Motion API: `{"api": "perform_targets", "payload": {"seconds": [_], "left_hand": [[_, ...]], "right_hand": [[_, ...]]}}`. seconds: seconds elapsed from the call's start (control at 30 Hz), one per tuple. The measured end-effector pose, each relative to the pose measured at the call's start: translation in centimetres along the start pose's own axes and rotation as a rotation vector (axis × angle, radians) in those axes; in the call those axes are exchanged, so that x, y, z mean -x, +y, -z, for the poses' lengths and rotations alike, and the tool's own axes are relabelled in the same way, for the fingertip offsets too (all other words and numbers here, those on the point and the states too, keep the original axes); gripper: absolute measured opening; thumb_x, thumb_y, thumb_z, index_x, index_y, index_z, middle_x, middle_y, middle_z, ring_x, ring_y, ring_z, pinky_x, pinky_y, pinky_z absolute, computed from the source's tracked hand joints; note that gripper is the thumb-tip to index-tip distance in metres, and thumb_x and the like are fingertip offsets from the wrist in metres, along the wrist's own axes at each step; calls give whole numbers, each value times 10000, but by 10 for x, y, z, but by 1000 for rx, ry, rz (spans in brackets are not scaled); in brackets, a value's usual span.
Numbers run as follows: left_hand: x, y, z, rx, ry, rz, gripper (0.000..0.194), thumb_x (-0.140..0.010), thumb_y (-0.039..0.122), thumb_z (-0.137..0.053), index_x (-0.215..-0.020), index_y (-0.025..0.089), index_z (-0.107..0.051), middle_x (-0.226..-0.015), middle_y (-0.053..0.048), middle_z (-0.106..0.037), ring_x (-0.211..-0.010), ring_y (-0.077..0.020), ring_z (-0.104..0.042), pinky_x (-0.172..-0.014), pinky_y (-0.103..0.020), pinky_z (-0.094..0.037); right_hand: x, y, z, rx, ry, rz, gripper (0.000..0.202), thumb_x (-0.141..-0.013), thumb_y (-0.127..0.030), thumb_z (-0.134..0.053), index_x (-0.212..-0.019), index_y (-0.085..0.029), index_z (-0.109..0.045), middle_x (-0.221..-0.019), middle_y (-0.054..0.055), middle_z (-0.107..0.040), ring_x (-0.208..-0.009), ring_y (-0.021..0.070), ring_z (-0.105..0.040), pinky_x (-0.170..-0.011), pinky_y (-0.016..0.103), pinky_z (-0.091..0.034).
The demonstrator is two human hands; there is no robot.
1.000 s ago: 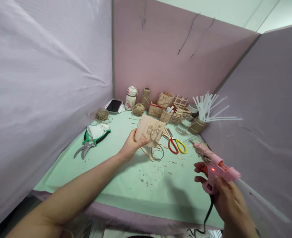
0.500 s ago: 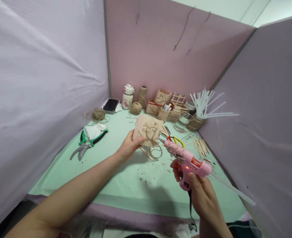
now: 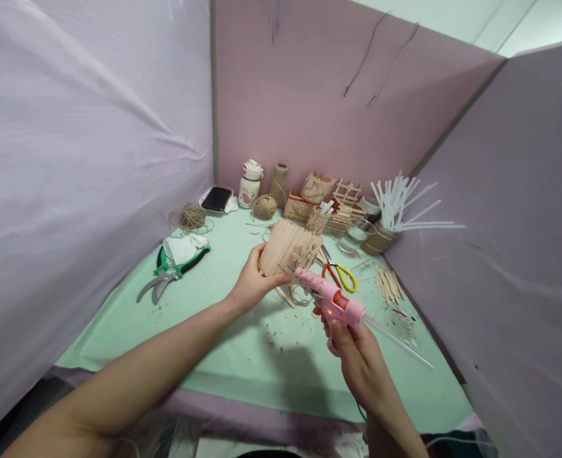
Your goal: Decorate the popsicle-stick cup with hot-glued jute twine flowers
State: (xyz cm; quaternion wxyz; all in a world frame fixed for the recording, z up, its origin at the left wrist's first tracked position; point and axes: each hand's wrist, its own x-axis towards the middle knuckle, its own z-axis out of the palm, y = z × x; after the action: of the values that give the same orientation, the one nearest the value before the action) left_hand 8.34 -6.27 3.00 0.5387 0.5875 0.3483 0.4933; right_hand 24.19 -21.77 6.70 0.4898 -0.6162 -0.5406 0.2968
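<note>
Grip, left: my left hand [image 3: 255,280] pinches the stick panel [image 3: 277,247] by its left edge, thumb across the front.
Grip, right: my right hand [image 3: 360,362] wraps the handle of the pink glue gun [image 3: 326,289]; nozzle at the panel's lower front, contact I cannot tell.
Stick panel: held above the green surface [image 3: 214,359], tilted, between my hands. I judge it light, stiff, dry rather than slippery; the raised flowers [image 3: 302,256] look fragile, so I favour the plain edges.
Glue gun: probably light plastic, nozzle likely hot; handle only. A glue stick [image 3: 400,342] juts from its rear.
Surface: cloth-like, crumbs scattered; scissors [image 3: 346,278] just beyond the gun, pruning shears [image 3: 165,282] to the left, twine ball [image 3: 265,207] and bottle [image 3: 250,187] at the back.
Room: lilac cloth wall [image 3: 95,159] on the left, pink wall [image 3: 300,95] behind, thin wires [image 3: 364,59] hanging against it.
</note>
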Motion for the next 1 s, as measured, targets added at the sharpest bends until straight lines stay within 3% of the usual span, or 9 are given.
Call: {"api": "perform_targets", "payload": {"seconds": [0.33,0.67,1.0], "left_hand": [[2,4,-1,-26,6,-10,918,-555,439,-877,-1313,184,-426,-1328,-133,-532,-1222,-318,-515,-979,-411,-441],[3,6,-2,-51,12,-1,902,-542,465,-868,-1290,186,-449,-1295,-127,-548,-1193,-325,-520,-955,-404,-441],[4,6,-2,-65,14,-2,918,-546,471,-866,-1306,180,-442,-1304,-134,-544,-1199,-322,-516,-966,-400,-431]], "right_hand": [[-2,4,-5,13,-24,22,518,-924,-593,-468,-1216,-201,-640,-816,87,-655,-829,260,-625,-674,360,-533],[0,12,-8,27,-32,-2,510,-937,-575,-458,-1255,-211,-619,-1084,122,-685,-897,256,-628,-718,364,-528],[0,10,-9,12,-21,13,537,-927,-579,-471,-1301,-213,-593,-1043,125,-703,-937,277,-638,-727,377,-544]]}}
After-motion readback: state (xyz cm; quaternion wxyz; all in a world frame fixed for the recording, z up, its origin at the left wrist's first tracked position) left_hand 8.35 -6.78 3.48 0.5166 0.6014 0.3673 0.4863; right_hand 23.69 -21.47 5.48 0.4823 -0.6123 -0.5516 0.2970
